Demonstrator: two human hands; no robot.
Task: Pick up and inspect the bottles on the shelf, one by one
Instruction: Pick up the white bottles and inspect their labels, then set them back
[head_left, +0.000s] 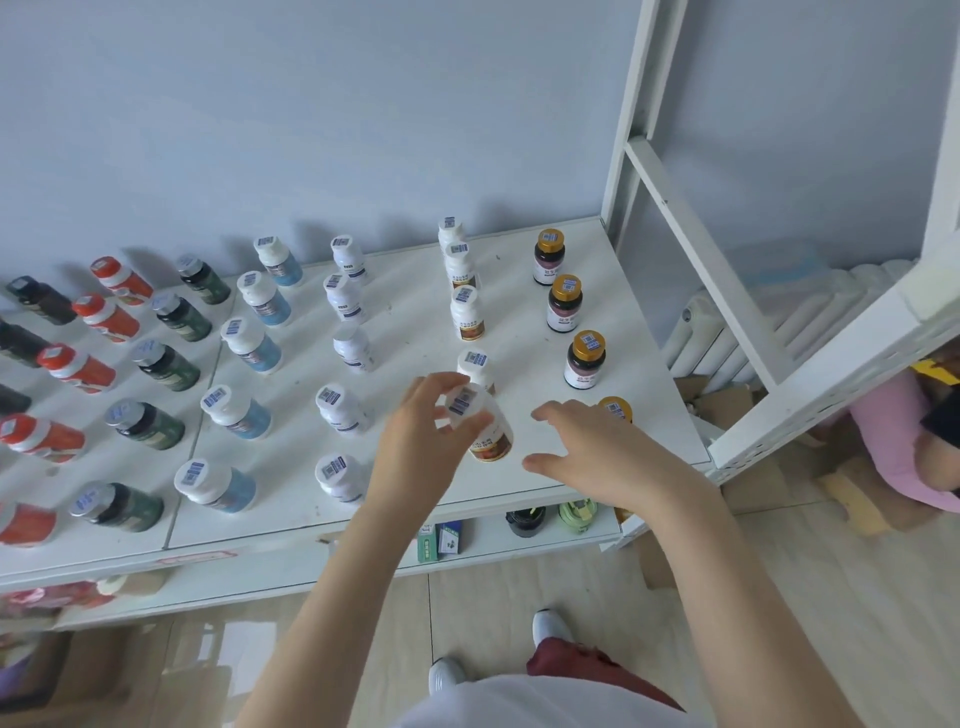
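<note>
Head view, looking down on a white shelf that carries bottles in straight rows.

The left hand grips a white bottle. Its fingers and thumb curl round the cap end, and the body and label project to the right of the palm. The bottle tilts, cap toward the camera. Whether its base touches the shelf cannot be told. It sits at the near end of the row of white bottles with orange-brown labels.

The right hand hangs above the shelf, just right of the held bottle and apart from it. Its fingers are spread and lightly bent, and it holds nothing. It partly covers the nearest gold-capped bottle.

All the bottles are squat, smooth cylinders with round caps. Most caps carry a small square code sticker. From right to left the rows are:
- dark bottles with gold caps
- white bottles with dark-blue labels
- white-capped bottles with pale-blue labels
- dark green bottles
- red bottles
</note>
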